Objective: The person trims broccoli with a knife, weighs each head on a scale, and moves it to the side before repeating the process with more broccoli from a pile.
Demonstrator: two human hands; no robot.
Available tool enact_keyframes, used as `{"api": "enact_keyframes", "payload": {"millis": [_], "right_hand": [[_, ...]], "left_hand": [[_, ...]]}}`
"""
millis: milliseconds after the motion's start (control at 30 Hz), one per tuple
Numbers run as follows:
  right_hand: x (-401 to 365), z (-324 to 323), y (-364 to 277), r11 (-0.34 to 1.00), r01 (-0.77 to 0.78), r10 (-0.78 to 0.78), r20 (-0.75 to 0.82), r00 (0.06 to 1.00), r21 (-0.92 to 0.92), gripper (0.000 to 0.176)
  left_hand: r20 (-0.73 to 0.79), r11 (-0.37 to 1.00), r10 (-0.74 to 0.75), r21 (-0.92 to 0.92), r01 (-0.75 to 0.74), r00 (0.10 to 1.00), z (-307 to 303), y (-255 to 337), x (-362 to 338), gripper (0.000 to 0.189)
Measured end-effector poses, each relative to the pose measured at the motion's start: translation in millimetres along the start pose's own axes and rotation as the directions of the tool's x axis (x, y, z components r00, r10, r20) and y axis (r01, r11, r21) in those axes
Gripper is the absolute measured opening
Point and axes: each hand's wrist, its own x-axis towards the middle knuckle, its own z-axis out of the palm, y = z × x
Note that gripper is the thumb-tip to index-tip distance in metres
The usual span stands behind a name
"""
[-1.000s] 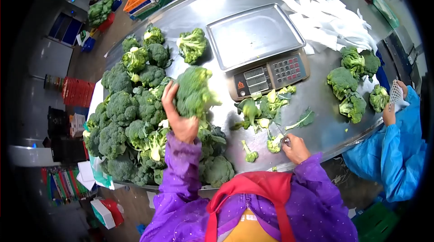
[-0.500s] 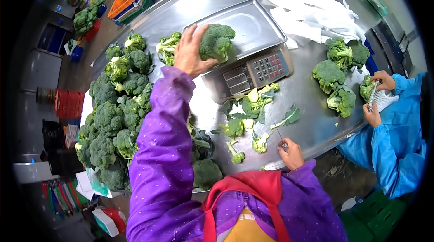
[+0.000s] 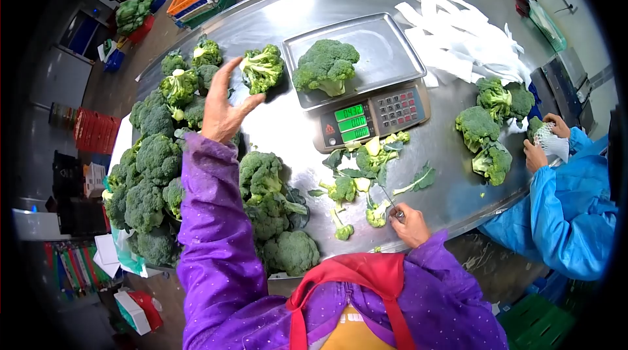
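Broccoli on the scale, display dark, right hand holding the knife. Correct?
Display's wrong: the head view shows the display lit green. Rest holds: broccoli on the scale, right hand holding the knife.

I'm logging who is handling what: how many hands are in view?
4: the wearer's left hand, open beside a broccoli head; right hand, gripping a knife; and a co-worker's upper hand and lower hand, at white netting.

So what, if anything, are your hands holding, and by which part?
The right hand grips a knife by its handle; the left hand is open beside a broccoli head.
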Motion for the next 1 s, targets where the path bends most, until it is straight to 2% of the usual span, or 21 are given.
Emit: {"api": "enact_keyframes", "payload": {"millis": [67, 133, 200, 267, 300, 333, 400, 433, 533, 567, 733, 933, 1000], "right_hand": [[-1.4, 0.1, -0.4, 1.000, -0.003, 0.003, 0.007, 1.000, 0.010, 0.018], [3.5, -1.0, -1.2, 1.000, -0.011, 0.011, 0.010, 1.000, 0.019, 0.018], [9.4, -1.7, -0.9, 0.999, -0.027, 0.026, 0.011, 1.000, 0.028, 0.018], [20.6, -7.1, -11.3, 0.999, -0.043, 0.043, 0.001, 0.999, -0.016, 0.019], [27.5, -10.8, -18.0, 0.998, -0.051, 0.051, -0.006, 0.999, -0.037, 0.020], [33.8, -14.1, -23.7, 0.998, -0.050, 0.050, 0.001, 0.999, -0.034, 0.020], [47.1, -18.9, -33.5, 0.998, -0.051, 0.051, 0.014, 0.999, -0.024, 0.021], [55.5, -19.9, -37.0, 0.999, -0.032, 0.032, 0.029, 0.999, -0.013, 0.021], [79.2, -26.1, -69.4, 0.982, 0.146, -0.152, -0.047, 0.987, -0.117, 0.019], [88.2, -30.5, -80.8, 0.974, 0.187, -0.194, -0.049, 0.980, -0.127, 0.018], [120.9, -34.1, -110.6, 0.905, 0.316, -0.329, 0.003, 0.944, -0.285, 0.021], [113.9, -22.9, -116.3, 0.852, 0.235, -0.276, -0.019, 0.961, -0.468, 0.021], [108.2, -19.9, -111.4, 0.861, 0.196, -0.243, -0.040, 0.969, -0.469, 0.021]], "left_hand": [[0.075, 0.998, 0.051, -0.045, -0.048, 0.996, 20.1, 5.1, 13.4, 0.091], [0.162, 0.993, 0.111, 0.018, -0.115, 0.981, 47.4, 21.2, 31.8, 0.086], [0.266, 0.984, 0.162, 0.033, -0.177, 0.950, 79.0, 28.4, 56.5, 0.093], [0.410, 0.992, 0.091, 0.045, -0.119, 0.907, 106.3, 37.6, 80.6, 0.099], [0.417, 0.975, 0.062, 0.169, -0.144, 0.907, 119.6, 35.0, 90.2, 0.104], [0.432, 0.959, 0.030, 0.241, -0.148, 0.902, 123.7, 35.9, 97.8, 0.100], [0.505, 0.981, -0.059, 0.190, -0.044, 0.861, 119.9, 37.3, 117.1, 0.095], [0.445, 0.979, -0.076, 0.203, -0.018, 0.892, 117.3, 40.8, 117.1, 0.088], [0.401, 0.983, -0.014, 0.175, -0.061, 0.916, 115.5, 27.8, 116.6, 0.090], [0.394, 0.993, -0.010, 0.113, -0.038, 0.919, 111.7, 30.0, 110.5, 0.083], [0.388, 0.970, -0.033, 0.235, -0.064, 0.921, 86.5, 71.7, 70.7, 0.079], [0.422, 0.953, -0.100, 0.302, -0.036, 0.901, 71.0, 103.9, 39.7, 0.080], [0.415, 0.955, -0.068, 0.291, -0.062, 0.908, 68.7, 107.7, 34.9, 0.080]]}}
